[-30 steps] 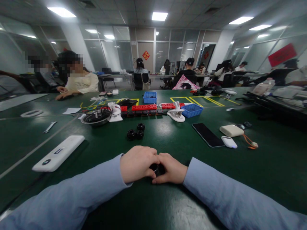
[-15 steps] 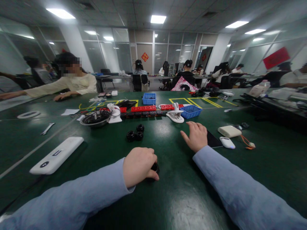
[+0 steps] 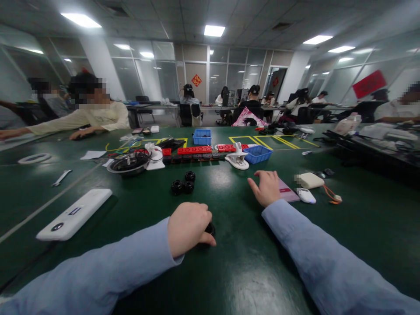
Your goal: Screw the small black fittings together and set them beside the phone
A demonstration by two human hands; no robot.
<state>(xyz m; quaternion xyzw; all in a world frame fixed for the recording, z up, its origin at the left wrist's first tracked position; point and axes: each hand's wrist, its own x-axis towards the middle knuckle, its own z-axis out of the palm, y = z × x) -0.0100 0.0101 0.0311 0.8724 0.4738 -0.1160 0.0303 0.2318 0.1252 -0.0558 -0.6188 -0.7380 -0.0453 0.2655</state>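
Note:
My left hand rests near the table's front edge, fingers curled round a small black round part that shows only at its right side. My right hand lies farther right on a phone whose screen is lit, fingers spread over it. Three more black round parts sit in a cluster ahead of my left hand.
A white power bank lies at left, a wrench beyond it. A cream box and white earbud case sit right of the phone. Red strips, blue bins, white clips and a bowl stand mid-table. Other people sit around.
My right hand left the black part, moved right onto the phone, and the phone's screen lit up. My left hand stays on the part.

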